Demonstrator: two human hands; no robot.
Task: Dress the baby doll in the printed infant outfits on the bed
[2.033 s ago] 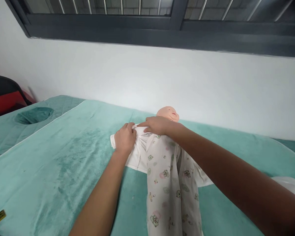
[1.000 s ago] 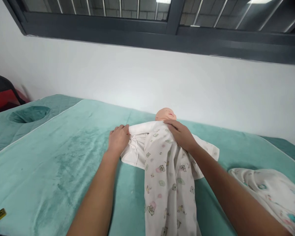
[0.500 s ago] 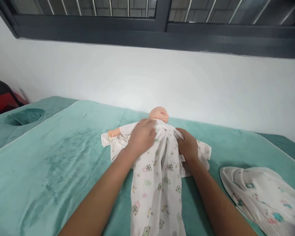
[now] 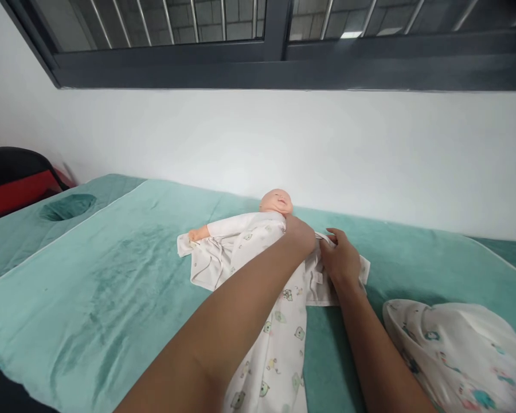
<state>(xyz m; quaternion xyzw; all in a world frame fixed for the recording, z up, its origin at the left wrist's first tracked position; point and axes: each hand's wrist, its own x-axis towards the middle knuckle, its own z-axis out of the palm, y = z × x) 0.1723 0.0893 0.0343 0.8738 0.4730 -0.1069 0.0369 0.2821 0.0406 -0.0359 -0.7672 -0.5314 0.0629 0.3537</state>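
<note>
A baby doll (image 4: 276, 201) lies on its back, head toward the wall. A white printed baby gown (image 4: 292, 327) covers its front and runs down toward me. One doll arm, in a plain white sleeve (image 4: 230, 223), stretches out to the left over spread white cloth. My left hand (image 4: 301, 234) crosses the doll's chest, closed at the gown's right edge, its fingertips mostly hidden. Beside it, my right hand (image 4: 340, 255) pinches the fabric by the doll's right-side shoulder. A short strip of cloth is stretched between both hands. The doll's other arm is hidden.
A teal bed cover (image 4: 112, 275) with a round hole (image 4: 69, 206) at the left lies beneath. To the right sits a bunched white printed cloth (image 4: 460, 350). A white wall (image 4: 198, 137) and a barred window (image 4: 176, 51) stand behind. A red-and-black object (image 4: 17, 183) is far left.
My left hand has moved right across the doll's chest, close to my right hand. My right hand has shifted slightly right. The view has tilted a little.
</note>
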